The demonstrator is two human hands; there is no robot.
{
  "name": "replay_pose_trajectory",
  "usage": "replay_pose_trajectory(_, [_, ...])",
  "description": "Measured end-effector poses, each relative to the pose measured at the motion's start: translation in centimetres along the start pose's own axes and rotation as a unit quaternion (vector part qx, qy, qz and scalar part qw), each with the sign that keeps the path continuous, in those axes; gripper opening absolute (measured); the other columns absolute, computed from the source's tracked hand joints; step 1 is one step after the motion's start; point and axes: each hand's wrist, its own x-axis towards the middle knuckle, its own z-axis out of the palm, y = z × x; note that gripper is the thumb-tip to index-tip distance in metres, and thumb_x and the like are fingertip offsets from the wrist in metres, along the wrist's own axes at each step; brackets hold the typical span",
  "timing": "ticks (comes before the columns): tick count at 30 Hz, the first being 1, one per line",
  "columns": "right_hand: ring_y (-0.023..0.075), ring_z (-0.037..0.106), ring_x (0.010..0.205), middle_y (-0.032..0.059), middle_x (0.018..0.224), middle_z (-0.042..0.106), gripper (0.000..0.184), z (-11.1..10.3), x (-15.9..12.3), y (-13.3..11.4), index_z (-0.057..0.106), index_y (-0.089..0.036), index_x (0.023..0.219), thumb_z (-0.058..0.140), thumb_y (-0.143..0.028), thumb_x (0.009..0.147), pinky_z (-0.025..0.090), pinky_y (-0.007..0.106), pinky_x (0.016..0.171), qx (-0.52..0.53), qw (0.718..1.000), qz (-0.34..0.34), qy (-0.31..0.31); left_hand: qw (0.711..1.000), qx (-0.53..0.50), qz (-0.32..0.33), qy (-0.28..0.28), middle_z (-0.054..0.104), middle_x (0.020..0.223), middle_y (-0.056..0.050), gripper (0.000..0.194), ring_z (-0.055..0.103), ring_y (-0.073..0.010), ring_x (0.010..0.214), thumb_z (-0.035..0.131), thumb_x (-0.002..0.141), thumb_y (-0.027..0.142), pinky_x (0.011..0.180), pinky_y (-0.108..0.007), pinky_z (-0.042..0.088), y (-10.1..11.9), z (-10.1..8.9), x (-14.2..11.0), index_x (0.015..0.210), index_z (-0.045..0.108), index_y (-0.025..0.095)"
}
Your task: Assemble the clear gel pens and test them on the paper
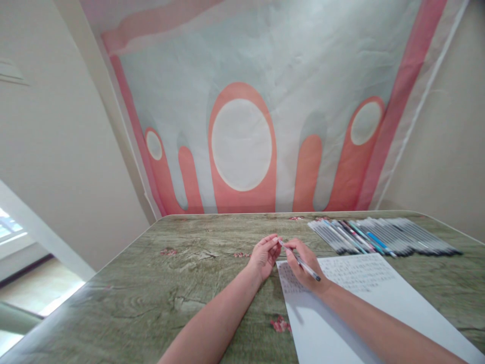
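Note:
A slim clear pen (pixel 309 269) with a dark end is held in my right hand (pixel 303 263), slanting over the top left corner of a white sheet of paper (pixel 333 313). Rows of small handwriting cover the upper part of the sheet. My left hand (pixel 264 255) is closed in a pinch right at the pen's tip, just off the paper's left edge. Whether its fingertips grip the tip itself or some small piece there, I cannot make out.
Many pens (pixel 394 237) lie side by side along the back right of the wood-patterned table (pixel 182 298), mostly clear with dark ends, a few coloured. A printed pink and grey backdrop (pixel 288 76) hangs behind the table. A window (pixel 9 225) shows at far left.

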Motion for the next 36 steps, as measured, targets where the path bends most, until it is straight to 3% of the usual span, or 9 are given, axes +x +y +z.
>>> replay_pose_trajectory(9, [0.0180, 0.053, 0.082, 0.0053, 0.085, 0.055, 0.016, 0.02, 0.13, 0.13, 0.052, -0.020, 0.092, 0.040, -0.026, 0.083, 0.043, 0.033, 0.074, 0.004, 1.000, 0.016, 0.003, 0.998, -0.019, 0.011, -0.050, 0.065, 0.076, -0.006, 0.020, 0.060, -0.0073, 0.061, 0.063, 0.069, 0.010, 0.060, -0.016, 0.049, -0.69, -0.56, 0.30, 0.088, 0.060, 0.010])
replay_pose_trajectory(36, [0.0186, 0.053, 0.082, 0.0058, 0.085, 0.056, 0.016, 0.00, 0.07, -0.13, 0.051, -0.020, 0.092, 0.040, -0.027, 0.083, 0.044, 0.033, 0.073, -0.006, 1.000, 0.007, 0.006, 0.999, -0.007, 0.014, -0.046, 0.065, 0.074, -0.006, 0.020, 0.059, -0.0071, 0.059, 0.064, 0.068, 0.007, 0.060, -0.016, 0.050, -0.43, -0.06, -0.23, 0.087, 0.062, 0.010])
